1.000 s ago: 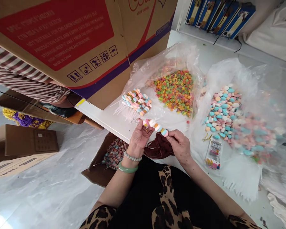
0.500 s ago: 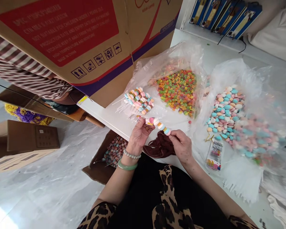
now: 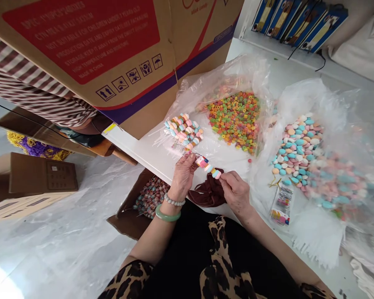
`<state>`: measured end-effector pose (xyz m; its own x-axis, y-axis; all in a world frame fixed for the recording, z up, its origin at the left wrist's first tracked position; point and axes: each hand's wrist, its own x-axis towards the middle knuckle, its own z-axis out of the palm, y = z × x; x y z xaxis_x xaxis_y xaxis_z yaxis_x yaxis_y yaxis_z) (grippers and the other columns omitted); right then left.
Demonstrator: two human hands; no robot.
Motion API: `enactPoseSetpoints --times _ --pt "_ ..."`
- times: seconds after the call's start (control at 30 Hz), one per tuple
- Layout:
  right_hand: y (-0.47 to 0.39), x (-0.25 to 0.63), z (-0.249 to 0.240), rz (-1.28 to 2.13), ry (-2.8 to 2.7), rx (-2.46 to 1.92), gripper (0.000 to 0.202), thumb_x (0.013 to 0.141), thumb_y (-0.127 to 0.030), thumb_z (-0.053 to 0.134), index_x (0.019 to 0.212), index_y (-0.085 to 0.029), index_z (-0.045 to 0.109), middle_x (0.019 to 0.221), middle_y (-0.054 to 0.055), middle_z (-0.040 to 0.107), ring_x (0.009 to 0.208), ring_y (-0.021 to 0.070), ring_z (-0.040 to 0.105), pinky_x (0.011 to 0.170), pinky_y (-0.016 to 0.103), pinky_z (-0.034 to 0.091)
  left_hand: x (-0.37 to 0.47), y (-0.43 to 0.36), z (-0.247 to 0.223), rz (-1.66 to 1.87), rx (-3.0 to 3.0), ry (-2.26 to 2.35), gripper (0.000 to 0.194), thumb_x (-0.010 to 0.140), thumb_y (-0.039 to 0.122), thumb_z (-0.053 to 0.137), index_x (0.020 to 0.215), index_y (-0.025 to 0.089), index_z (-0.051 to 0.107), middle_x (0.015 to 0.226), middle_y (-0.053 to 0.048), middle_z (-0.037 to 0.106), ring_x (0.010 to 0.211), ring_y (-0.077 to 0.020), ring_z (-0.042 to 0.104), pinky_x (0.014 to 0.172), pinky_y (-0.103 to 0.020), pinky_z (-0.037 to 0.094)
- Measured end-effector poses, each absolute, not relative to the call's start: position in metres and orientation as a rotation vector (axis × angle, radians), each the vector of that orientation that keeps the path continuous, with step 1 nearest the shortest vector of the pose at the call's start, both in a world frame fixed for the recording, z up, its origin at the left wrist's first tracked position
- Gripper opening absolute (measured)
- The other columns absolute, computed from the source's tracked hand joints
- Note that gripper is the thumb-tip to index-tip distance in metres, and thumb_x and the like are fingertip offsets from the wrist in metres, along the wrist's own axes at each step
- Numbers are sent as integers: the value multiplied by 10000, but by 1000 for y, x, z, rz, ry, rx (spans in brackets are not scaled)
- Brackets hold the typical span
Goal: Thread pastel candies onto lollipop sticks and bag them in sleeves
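Between my hands is a short string of pastel candies, partly inside a small printed wrapper. My left hand pinches the wrapper, its fingertips closed on it. The closed fingers of my right hand hold the lower right end of the candy string. Fewer candies show outside the wrapper's mouth. Just above my left hand, a pile of strung candies lies on the white table. A dark red cloth lies below the candy string, between my hands.
Plastic bags hold ring candies and pastel candies. Printed packets lie at right beside white sticks. A large carton stands back left; a box of wrapped candies is below the table edge. A striped sleeve shows at left.
The candy string has gone further into the wrapper, with fewer candies showing. My right hand has come slightly closer to my left hand. The view has shifted a little.
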<state>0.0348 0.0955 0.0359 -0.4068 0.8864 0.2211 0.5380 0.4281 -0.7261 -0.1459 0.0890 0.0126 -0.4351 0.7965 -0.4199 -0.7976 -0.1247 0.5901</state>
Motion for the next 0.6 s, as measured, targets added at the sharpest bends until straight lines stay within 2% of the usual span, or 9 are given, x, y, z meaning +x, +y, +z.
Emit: enactPoseSetpoints --times 0.07,0.13,0.23,0.3,0.43,0.53,0.6 --pt "100 36 33 957 -1999 -1213 151 859 -272 536 792 -239 667 769 24 616 711 164 564 680 287 437 -149 88 11 1720 58 941 247 640 291 833 769 140 687 749 -17 693 680 -136 649 697 -281 510" --pt "103 36 27 1227 -1823 -1283 108 794 -301 596 732 -231 652 676 -7 577 635 149 523 603 275 417 -150 87 9 1652 122 960 295 610 319 850 778 126 703 759 -38 703 679 -158 659 708 -307 515" --pt "104 33 19 1709 -1405 -1371 134 695 -333 661 710 -206 622 540 -60 453 452 86 357 423 226 262 -146 85 5 1593 186 983 323 586 323 864 794 123 717 763 -50 713 692 -168 668 730 -307 514" --pt "103 30 16 1950 -1149 -1379 186 642 -329 694 731 -193 604 526 -77 425 406 53 278 382 200 145 -139 83 3 1586 199 964 319 593 338 860 785 128 716 743 -47 711 712 -174 676 757 -309 515" --pt "105 25 14 2301 -817 -1312 271 568 -269 742 750 -187 559 568 -78 450 405 28 234 370 170 79 -127 81 -1 1570 160 941 345 579 363 866 774 124 712 738 -50 709 734 -190 687 807 -335 514" --pt "105 23 12 2376 -767 -1298 284 568 -262 734 763 -194 539 602 -73 456 415 31 212 367 172 96 -124 79 -3 1533 140 943 324 602 343 857 784 119 711 750 -57 710 746 -193 689 807 -332 508" --pt "104 21 9 2131 -972 -1379 217 622 -292 697 740 -206 536 588 -69 445 424 55 257 373 189 163 -123 77 -3 1502 125 949 309 622 309 849 819 112 716 774 -65 714 761 -184 685 806 -316 500"
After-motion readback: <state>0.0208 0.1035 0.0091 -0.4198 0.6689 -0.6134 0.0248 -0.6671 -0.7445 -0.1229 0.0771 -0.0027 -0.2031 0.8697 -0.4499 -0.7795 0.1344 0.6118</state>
